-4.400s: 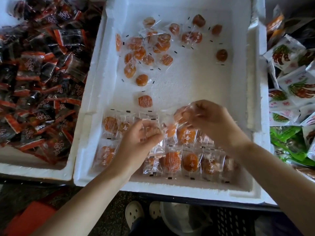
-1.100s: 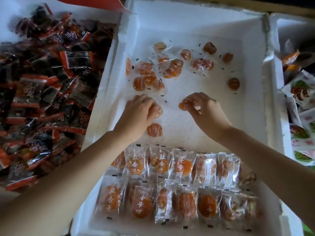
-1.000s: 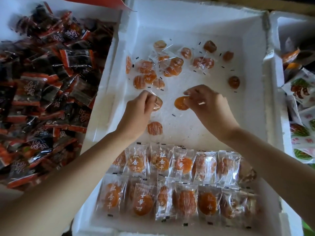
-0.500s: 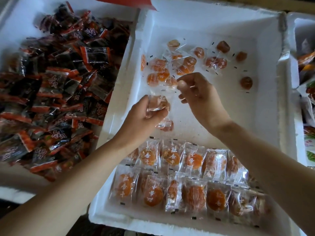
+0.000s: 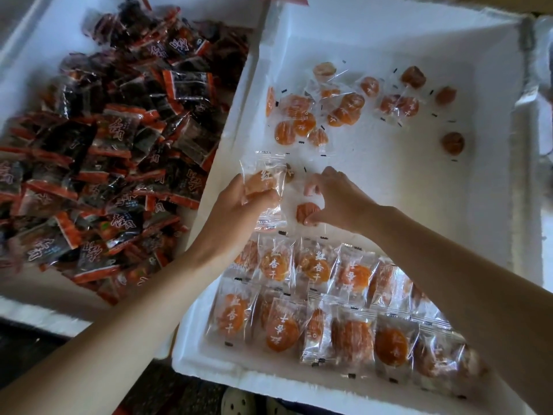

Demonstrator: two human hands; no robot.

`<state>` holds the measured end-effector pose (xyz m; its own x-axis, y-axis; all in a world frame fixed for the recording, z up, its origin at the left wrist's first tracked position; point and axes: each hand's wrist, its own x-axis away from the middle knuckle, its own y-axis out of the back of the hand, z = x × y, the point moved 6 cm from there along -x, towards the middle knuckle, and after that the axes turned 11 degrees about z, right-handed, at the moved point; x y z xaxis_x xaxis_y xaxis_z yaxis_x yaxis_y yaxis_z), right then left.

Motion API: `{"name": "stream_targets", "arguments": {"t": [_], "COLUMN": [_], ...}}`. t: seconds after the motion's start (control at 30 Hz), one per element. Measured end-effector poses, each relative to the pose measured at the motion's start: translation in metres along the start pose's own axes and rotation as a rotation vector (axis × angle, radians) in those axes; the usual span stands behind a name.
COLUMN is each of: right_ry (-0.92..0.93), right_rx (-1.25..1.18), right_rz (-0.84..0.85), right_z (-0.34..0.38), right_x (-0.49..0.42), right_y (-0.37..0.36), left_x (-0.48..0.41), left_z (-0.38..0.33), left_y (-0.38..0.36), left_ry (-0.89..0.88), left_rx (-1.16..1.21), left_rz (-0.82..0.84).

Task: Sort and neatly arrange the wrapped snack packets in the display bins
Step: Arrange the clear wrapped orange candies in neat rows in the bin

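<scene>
Filling the left of the view, a white foam bin (image 5: 36, 316) is holding a deep, jumbled heap of dark packets (image 5: 119, 163) with red ends and white lettering, lying at every angle. The left forearm is crossing over the wall between this bin and the next one and is covering the left end of the rows beyond it.

The left hand (image 5: 239, 205) is hovering over the left part of the middle foam bin (image 5: 269, 381), its fingers curling round a clear apricot packet (image 5: 261, 181), which is standing roughly upright with its white lettering facing the camera. Another clear wrapper edge is showing just under that hand; whether the fingers are gripping it too cannot be told.

Just to the right, the right hand (image 5: 341, 202) is reaching down to the bin floor, its fingertips pinching a second orange packet (image 5: 306, 212) narrowly. The two hands are near each other but not touching.

Beyond the hands, toward the far wall, loose apricot packets (image 5: 344, 106) are lying scattered and partly overlapping, with one lone packet (image 5: 452, 143) sitting well apart at the right. Along the near wall, two tidy rows of apricot packets (image 5: 329, 307) are lying side by side, edges overlapping slightly. The right forearm is passing over the right end of both rows and hiding the packets there.

At the far right edge a sliver of a third foam bin (image 5: 544, 85) is showing, its contents too blurred to tell. Below the middle bin, a pale perforated shoe (image 5: 239, 402) is peeking out on the dark floor.
</scene>
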<state>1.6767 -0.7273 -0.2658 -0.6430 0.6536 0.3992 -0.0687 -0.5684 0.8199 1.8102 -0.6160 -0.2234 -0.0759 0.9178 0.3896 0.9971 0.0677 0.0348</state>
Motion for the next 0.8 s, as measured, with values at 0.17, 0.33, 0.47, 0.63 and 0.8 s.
{"name": "stream_targets", "arguments": {"t": [0.17,0.33,0.47,0.63,0.8], "right_ry": [-0.107,-0.009,0.069,0.050,-0.066], "right_rx": [-0.162,-0.341,-0.568,-0.584,-0.324], "right_rz": [0.003,-0.326,-0.469,-0.455,-0.274], "right_z": [-0.014,-0.010,-0.013,-0.045,-0.075], "right_x": [0.013,0.052,0.097,0.158,0.210], "right_y": [0.004,0.051,0.073,0.073,0.054], "left_x": [0.006,0.012,0.017,0.022,0.027], "left_z": [-0.007,-0.017,-0.020,-0.021,-0.024], "left_y": [-0.006,-0.021,-0.040,-0.071,-0.105], "left_ry": [-0.019,-0.032,-0.030,-0.021,-0.017], "left_rx": [0.032,0.049,0.060,0.033,-0.023], "left_rz": [0.006,0.024,0.054,0.092,0.175]}}
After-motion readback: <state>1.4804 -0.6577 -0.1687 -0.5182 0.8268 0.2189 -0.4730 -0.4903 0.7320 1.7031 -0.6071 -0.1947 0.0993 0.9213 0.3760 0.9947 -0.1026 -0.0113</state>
